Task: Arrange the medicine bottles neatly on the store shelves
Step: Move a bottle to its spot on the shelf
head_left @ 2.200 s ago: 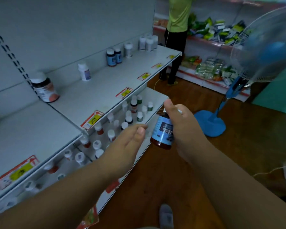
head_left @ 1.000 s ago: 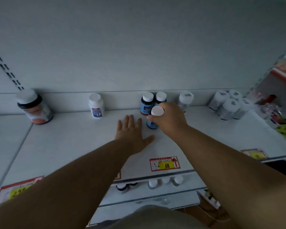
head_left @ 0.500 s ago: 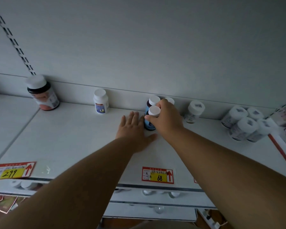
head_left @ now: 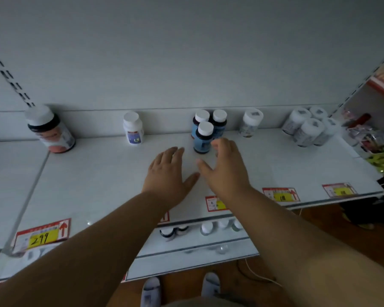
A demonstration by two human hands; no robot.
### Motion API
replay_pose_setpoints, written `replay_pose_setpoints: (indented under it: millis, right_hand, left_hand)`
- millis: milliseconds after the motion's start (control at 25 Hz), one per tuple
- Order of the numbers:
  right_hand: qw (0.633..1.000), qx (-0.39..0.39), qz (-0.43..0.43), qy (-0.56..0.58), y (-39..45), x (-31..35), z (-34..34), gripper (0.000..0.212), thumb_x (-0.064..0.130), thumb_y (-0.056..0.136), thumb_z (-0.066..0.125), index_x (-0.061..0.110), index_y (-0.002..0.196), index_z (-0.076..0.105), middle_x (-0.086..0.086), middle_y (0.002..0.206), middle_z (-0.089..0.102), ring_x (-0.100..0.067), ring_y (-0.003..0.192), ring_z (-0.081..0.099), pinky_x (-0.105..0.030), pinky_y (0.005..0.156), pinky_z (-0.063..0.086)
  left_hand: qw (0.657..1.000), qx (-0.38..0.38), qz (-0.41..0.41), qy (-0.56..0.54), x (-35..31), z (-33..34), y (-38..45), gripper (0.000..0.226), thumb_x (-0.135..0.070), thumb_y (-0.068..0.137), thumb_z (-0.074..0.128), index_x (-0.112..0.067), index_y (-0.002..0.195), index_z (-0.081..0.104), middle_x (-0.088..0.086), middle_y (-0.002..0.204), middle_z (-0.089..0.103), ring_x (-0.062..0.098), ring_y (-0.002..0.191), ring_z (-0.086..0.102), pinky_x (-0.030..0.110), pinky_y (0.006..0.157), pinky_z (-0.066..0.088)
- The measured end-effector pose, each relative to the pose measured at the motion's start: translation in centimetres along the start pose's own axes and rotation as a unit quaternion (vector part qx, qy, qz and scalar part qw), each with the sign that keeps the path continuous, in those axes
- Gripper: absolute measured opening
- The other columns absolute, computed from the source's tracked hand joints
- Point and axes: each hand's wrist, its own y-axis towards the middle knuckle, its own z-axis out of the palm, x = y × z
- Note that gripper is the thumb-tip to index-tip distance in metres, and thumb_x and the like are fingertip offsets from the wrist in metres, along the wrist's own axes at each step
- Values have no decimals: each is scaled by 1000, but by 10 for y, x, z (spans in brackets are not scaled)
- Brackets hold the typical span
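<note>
The front blue bottle (head_left: pixel 202 138) is stood free on the shelf (head_left: pixel 98 173) against its two matching neighbours, so both the flat left hand (head_left: pixel 166 173) and the right hand (head_left: pixel 225 168), fingers loosely spread, are kept empty.

White store shelf (head_left: pixel 93 173) with bottles lined along its back wall.

The left grip (head_left: pixel 167 173) lies flat on the shelf; the right grip (head_left: pixel 225 167) hovers just beside it, fingers spread. Just beyond the right grip stands a blue-labelled bottle (head_left: pixel 202 138), with two more blue bottles (head_left: pixel 217 122) behind it. Far left of the left grip are a small white bottle (head_left: pixel 133 128) and a large dark jar (head_left: pixel 50 129); right of the right grip, a clear jar (head_left: pixel 251 122) and a white-capped cluster (head_left: pixel 308 127). Price tags (head_left: pixel 42 234) line the front edge.
</note>
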Motion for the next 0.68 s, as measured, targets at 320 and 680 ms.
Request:
replay_pose_setpoints:
  millis: [320,680]
  right_hand:
    - [968,96,-216,87,-53,88,13,40,33,85,71,13,116,55,-5,112,58,-22,101,58,-34,81,49]
    - [899,270,-333,87,-161,221,57,29,36,93,62,26,118,51,11,108,51,-11,100,51,-29,81,50]
  left_hand:
    - [983,-119,-134,30,27,-53,-148,68,-63,86,43,-25,142,45,1,136,54,25,125,48,38,104,37]
    - [930,-228,-286,34,100,-96,-318,38,-40,85,57,-24,118,64,-2,111,66,22,101,60,35,87,42]
